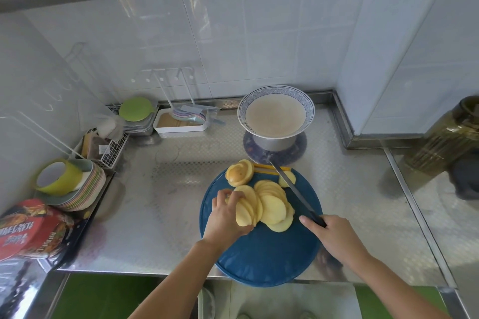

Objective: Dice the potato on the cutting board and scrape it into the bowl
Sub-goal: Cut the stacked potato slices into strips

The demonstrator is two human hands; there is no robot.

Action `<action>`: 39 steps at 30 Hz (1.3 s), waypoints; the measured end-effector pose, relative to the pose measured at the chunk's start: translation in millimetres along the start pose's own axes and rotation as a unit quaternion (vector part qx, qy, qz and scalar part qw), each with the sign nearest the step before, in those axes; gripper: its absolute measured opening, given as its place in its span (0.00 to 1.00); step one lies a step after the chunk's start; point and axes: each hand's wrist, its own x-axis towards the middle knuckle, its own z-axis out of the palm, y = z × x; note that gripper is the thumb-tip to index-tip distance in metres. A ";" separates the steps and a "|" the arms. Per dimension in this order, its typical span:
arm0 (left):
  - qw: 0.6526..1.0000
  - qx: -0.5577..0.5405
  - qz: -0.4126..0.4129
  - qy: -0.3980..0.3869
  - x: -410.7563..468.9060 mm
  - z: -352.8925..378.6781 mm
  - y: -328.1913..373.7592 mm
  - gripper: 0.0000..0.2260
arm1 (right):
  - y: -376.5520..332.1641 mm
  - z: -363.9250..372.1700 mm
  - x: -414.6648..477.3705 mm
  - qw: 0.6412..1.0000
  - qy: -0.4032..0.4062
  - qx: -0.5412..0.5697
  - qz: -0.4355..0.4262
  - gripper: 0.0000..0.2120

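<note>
Potato (248,211) in left hand (225,218), knife (292,188) in right hand (335,236).

The person's two arms (181,274) are bare all the way down to the left hand (225,217) and the right hand (334,235).

Green cup (58,176) on stacked plates (89,193)
</note>
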 end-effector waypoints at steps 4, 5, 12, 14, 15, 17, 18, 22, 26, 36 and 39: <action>0.999 -0.032 0.011 0.028 -4.8 3.7 -7.9 0.33 | 8.1 -8.9 -6.4 0.999 0.025 0.015 0.029 0.24; 0.999 -0.039 0.013 0.035 -6.1 4.1 -9.5 0.33 | 9.7 -10.0 -7.6 0.999 0.033 0.022 0.033 0.25; 0.998 -0.044 0.003 0.046 -8.3 5.8 -6.2 0.35 | 11.9 -5.5 -11.7 0.998 0.034 0.039 0.048 0.24; 0.998 -0.044 -0.005 0.033 -7.9 1.3 -8.1 0.38 | 13.2 -6.0 -12.4 0.998 0.018 0.043 0.052 0.24; 0.998 -0.049 -0.009 0.031 -8.1 -1.3 -9.6 0.39 | 13.8 -7.2 -12.4 0.998 0.014 0.043 0.054 0.24; 0.996 -0.073 -0.026 0.038 -8.2 -7.4 -11.7 0.39 | 13.8 -10.9 -12.9 0.997 0.009 0.043 0.062 0.24; 0.994 -0.090 -0.039 0.044 -7.5 -11.2 -10.8 0.38 | 14.4 -12.5 -13.1 0.996 0.002 0.049 0.070 0.24; 0.992 -0.105 -0.067 0.015 9.8 -27.1 8.4 0.37 | 18.7 -20.9 -21.2 0.992 -0.068 0.035 0.096 0.25; 0.991 -0.017 -0.092 -0.093 32.3 -33.5 30.1 0.41 | 24.5 -26.6 -32.2 0.989 -0.100 0.007 0.109 0.30; 0.986 -0.033 -0.151 -0.059 20.4 -11.5 26.0 0.38 | 22.8 21.5 -39.3 0.987 -0.085 0.026 0.134 0.32; 0.984 -0.052 -0.162 -0.053 19.3 -11.0 21.8 0.38 | 15.7 35.7 -35.4 0.983 -0.083 0.064 0.150 0.30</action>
